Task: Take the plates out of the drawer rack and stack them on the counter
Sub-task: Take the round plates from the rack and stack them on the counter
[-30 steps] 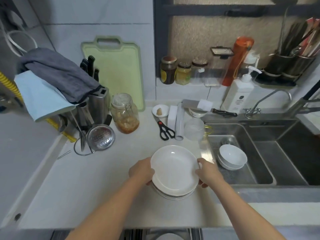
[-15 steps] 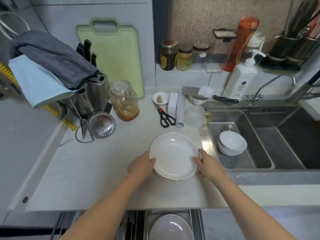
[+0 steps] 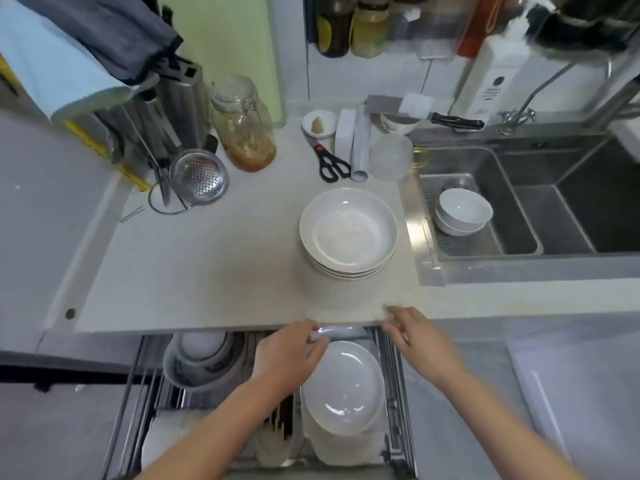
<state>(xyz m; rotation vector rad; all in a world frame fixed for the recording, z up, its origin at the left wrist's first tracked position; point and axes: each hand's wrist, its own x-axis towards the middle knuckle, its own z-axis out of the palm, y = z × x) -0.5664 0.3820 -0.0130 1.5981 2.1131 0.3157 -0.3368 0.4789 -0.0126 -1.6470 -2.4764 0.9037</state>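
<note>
A stack of white plates [image 3: 348, 233] rests on the pale counter [image 3: 194, 271], just left of the sink. Below the counter edge the drawer rack [image 3: 394, 403] is pulled out, with white plates [image 3: 344, 386] leaning upright in it. My left hand [image 3: 289, 355] hovers at the upper left rim of the front rack plate, fingers apart and blurred. My right hand [image 3: 417, 337] is over the rack's right side near the counter edge, fingers apart, holding nothing.
Bowls [image 3: 201, 358] sit in the rack's left part. Two white bowls [image 3: 462, 211] lie in the sink [image 3: 519, 202]. Scissors [image 3: 330, 162], a glass jar [image 3: 244, 126], a metal strainer [image 3: 199, 176], a knife block [image 3: 180, 98] and a clear lid [image 3: 391, 157] crowd the counter's back.
Both hands let go of the stacked plates on the counter and dropped down over the open drawer rack. The view tilted down, showing more of the drawer.
</note>
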